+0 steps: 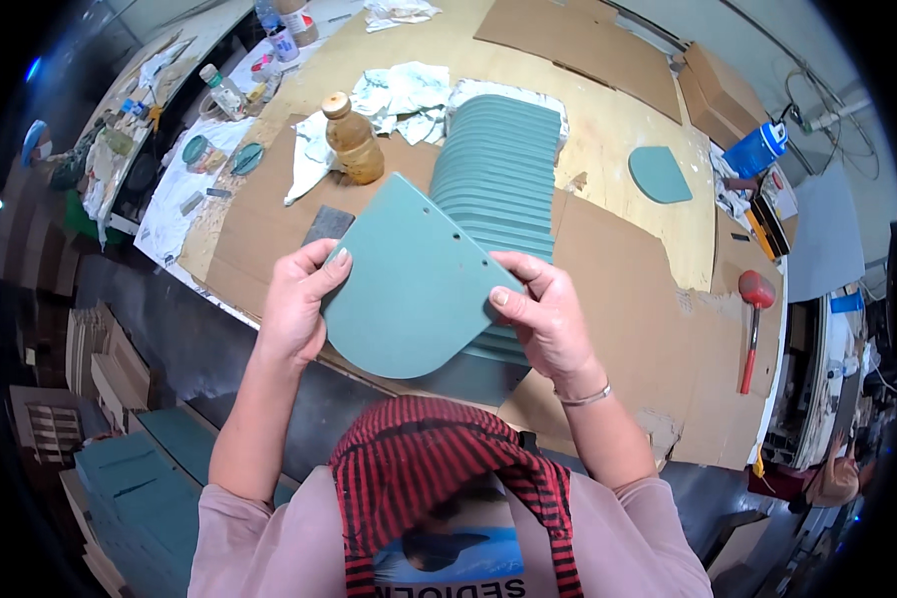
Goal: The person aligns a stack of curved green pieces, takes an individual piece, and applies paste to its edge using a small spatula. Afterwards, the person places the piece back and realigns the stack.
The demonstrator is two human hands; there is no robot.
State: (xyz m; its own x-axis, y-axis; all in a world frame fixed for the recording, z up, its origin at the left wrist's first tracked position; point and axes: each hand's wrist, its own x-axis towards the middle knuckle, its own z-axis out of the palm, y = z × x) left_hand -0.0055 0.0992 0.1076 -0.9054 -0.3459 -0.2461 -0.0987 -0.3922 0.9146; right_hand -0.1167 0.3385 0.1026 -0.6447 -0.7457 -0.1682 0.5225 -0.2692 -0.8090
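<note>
Between my two hands is a flat green panel (409,284) with one rounded edge and a few small holes along its upper right side. My left hand (309,299) pinches its left edge, thumb on top. On the right edge my right hand (545,314) grips it the same way, close to the holes. Behind and partly under the panel lies a stack or row of ribbed, curved green pieces (498,169). A second rounded green panel (660,174) lies flat farther right. Beside my left hand sits a small dark grey block (329,223).
A bottle of amber liquid (354,140) and crumpled white cloths (399,100) stand beyond my left hand. Brown cardboard (628,289) covers much of the table. To the right are a red mallet (755,299) and a blue bottle (755,151). Jars (201,154) sit far left.
</note>
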